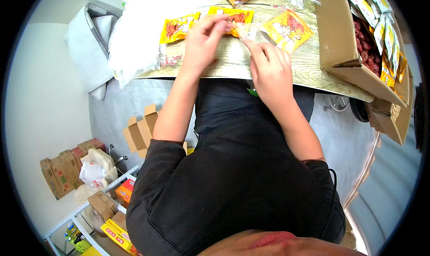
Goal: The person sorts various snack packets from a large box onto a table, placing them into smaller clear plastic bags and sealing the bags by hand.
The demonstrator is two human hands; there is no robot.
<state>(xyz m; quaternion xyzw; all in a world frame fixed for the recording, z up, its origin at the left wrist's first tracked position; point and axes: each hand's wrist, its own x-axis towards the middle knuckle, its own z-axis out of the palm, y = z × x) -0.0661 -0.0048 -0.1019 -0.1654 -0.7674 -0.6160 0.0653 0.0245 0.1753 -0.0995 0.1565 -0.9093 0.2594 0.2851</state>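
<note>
Yellow sachets right across the worktop (228, 64), and the action is all at the far side of the wrists! Middle sachet (242, 16) lies straight ahead of the hands, long axis running left to right, its near edge partly hidden by fingers. Left hand (201, 45) is nearer to it, fingertips bent together over the print. Right hand (271, 72) angles in from the lower right, thumb and forefinger close together beside some clear film (256, 31). Gripping or merely touching? Too blurred at the fingertips; I can't tell for either hand.

Out on the flanks, the left sachet (178, 28) slants up toward the left hand, while the right sachet (289, 29) sits askew just beyond the right hand's knuckles, clear plastic about it.

Over to the containers! Big cardboard box (333, 41) at the right edge, packed with wrinkled dark red dried fruit (365, 49), jujubes by the look of them, with white-and-green sachets (376, 11) heaped on top and orange-yellow sachets (389, 74) at the near end. Far left, white plastic bags (139, 27) lie in a loose pile.
</note>
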